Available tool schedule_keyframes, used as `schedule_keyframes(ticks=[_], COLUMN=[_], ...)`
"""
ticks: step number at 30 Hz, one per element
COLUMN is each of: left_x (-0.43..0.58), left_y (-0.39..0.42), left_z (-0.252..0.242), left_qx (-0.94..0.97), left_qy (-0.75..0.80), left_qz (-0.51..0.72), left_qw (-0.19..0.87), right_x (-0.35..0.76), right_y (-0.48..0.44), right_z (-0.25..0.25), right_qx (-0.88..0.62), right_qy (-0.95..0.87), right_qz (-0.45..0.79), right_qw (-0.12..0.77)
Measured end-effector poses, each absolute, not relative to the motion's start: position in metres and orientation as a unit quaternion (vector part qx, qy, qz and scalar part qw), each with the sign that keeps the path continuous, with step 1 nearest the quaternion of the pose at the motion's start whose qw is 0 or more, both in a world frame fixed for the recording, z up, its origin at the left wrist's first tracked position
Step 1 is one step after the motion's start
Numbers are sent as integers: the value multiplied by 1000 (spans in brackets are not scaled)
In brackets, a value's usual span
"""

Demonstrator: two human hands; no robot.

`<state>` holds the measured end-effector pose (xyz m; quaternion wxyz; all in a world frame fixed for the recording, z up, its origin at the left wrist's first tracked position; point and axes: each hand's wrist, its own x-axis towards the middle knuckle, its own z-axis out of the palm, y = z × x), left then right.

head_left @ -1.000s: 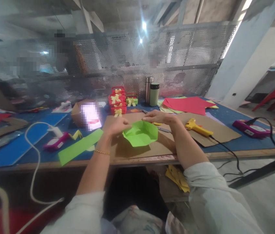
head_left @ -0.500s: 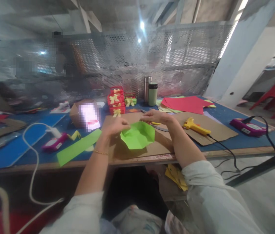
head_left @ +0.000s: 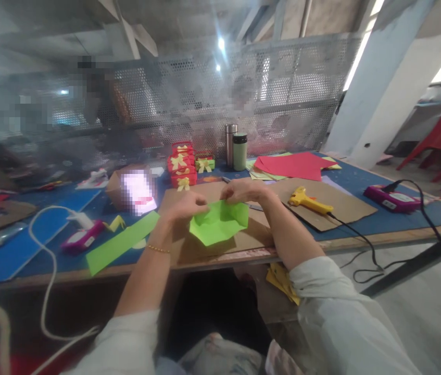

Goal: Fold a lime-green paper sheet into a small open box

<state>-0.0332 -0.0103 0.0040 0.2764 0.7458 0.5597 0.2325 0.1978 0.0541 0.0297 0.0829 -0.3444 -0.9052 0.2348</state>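
Observation:
A sheet of bright green paper (head_left: 218,224) with creased, partly raised sides is between my hands, over a brown cardboard sheet (head_left: 183,250). My left hand (head_left: 187,205) is closed on its far left edge, thumb and fingers together. At the far right edge my right hand (head_left: 243,191) pinches the paper too, fingers curled over it. The fingertips are partly hidden behind the paper. Left of my left forearm lies a flat green paper strip (head_left: 122,244). Part of a pair of scissors (head_left: 256,207) shows beside my right wrist.
A yellow glue gun (head_left: 310,201) lies on cardboard at the right, its black cord running off the table edge. Small red boxes (head_left: 182,162) with yellow bows and two bottles (head_left: 239,152) stand at the back. Purple power sockets (head_left: 83,237) and a lit phone (head_left: 138,191) sit left.
Both hands have drawn slightly closer together along the paper's far edge. Its sides stand up more, and the near edge dips lower. The whole view has shifted slightly.

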Motion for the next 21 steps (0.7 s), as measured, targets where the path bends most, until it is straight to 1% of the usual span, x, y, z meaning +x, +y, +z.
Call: schedule_keyframes(ticks=[3,6,9,12,14,17,19,21], left_x=[-26,-10,4,5,-5,-24,-33,-35], left_y=[-1,10,17,19,19,19,20,21], left_z=[15,25,31,30,25,18,15,15], left_qx=[775,789,790,792,790,760,737,721], left_qy=[544,550,557,541,530,533,527,510], left_qz=[162,134,146,174,206,309,395,465], left_qw=[277,241,208,223,230,207,151,67], right_x=[196,194,192,193,194,193,190,185], right_y=[50,48,50,53,55,58,60,61], right_z=[31,29,26,24,23,22,20,16], right_qx=[-334,-322,-316,-319,-320,-307,-295,-284], right_qy=[-910,-905,-890,-861,-831,-785,-765,-752], right_qz=[223,240,276,306,331,353,352,369], right_qw=[107,138,177,251,312,405,452,467])
